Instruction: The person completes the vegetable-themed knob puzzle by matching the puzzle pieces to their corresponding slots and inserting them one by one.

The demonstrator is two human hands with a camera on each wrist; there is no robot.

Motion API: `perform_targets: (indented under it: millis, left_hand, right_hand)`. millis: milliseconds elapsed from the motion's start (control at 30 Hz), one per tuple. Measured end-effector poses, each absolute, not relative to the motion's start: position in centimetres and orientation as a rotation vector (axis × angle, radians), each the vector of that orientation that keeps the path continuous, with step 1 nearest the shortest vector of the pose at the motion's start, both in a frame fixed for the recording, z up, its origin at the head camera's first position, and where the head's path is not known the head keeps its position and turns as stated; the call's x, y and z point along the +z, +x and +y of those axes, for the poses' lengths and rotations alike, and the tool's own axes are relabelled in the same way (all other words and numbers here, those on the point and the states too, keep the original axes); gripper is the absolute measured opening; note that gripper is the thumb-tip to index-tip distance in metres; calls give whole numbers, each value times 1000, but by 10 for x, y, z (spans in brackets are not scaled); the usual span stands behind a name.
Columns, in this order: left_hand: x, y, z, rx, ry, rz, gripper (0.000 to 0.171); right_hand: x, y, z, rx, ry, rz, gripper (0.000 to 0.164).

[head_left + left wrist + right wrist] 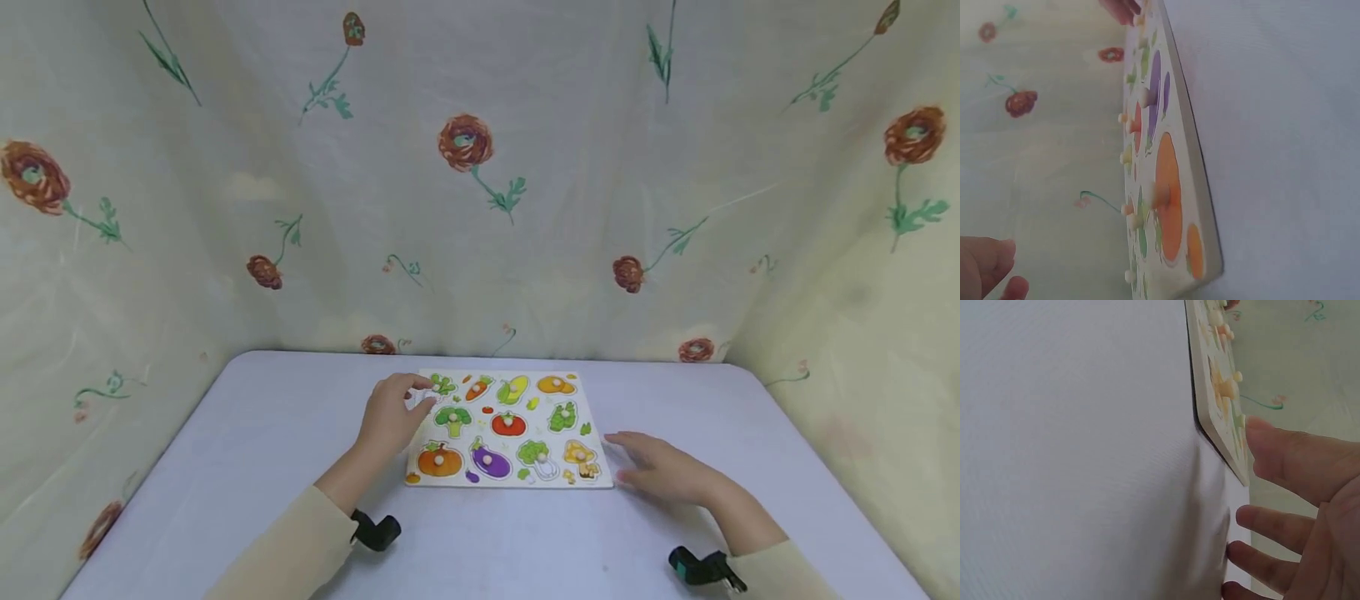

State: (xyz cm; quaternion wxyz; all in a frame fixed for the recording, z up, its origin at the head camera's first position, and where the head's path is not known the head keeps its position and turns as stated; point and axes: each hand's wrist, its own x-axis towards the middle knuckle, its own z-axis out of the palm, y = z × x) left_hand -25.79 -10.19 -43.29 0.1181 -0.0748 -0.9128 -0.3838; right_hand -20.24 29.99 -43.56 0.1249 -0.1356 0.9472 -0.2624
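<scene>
A white puzzle board (536, 421) with knobbed vegetable pieces lies flat on the table. My left hand (393, 412) is over its far left corner, thumb and fingertips parted around a white piece with green leaves (442, 384), partly hidden by the fingers. The left wrist view shows these fingers (985, 262) apart with nothing visible between them. Nearest it are the carrot piece (477, 388) and broccoli piece (453, 421). Beside the board's right edge, my right hand (663, 468) has its fingers loosely extended and holds nothing. The mushroom piece (581, 454) is closest to it.
Nearer me on the board are a pumpkin piece (440, 459), an eggplant piece (491, 460) and a leafy cabbage piece (537, 458). A white cloth covers the table (510, 542). Flowered curtains (555, 275) hang behind and along both sides.
</scene>
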Motion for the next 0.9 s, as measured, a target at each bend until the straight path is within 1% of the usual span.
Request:
perform_targets:
  millis: [133,367,567,700,900]
  left_hand:
    - [-427,-242,-124,-1035,-206,-2641,25]
    - [-419,-227,-162,-844,-271,-2533,28]
    - [-411,-215,-186,-687,-305,-2414,36]
    - [-408,-206,-197,-559,-302,-2410,48]
    - [-408,-197,-210,-402,-261,-2416,67]
  right_hand:
    - [-426,-198,311,-726,-343,2849,52]
    - [-409,-191,332,-635,-351,3136,42]
    - [-398,-186,342,-602,-363,3357,38]
    - [-394,-184,344,-546,-431,3513,41]
    - [-393,-186,345,-470,-558,3727,55]
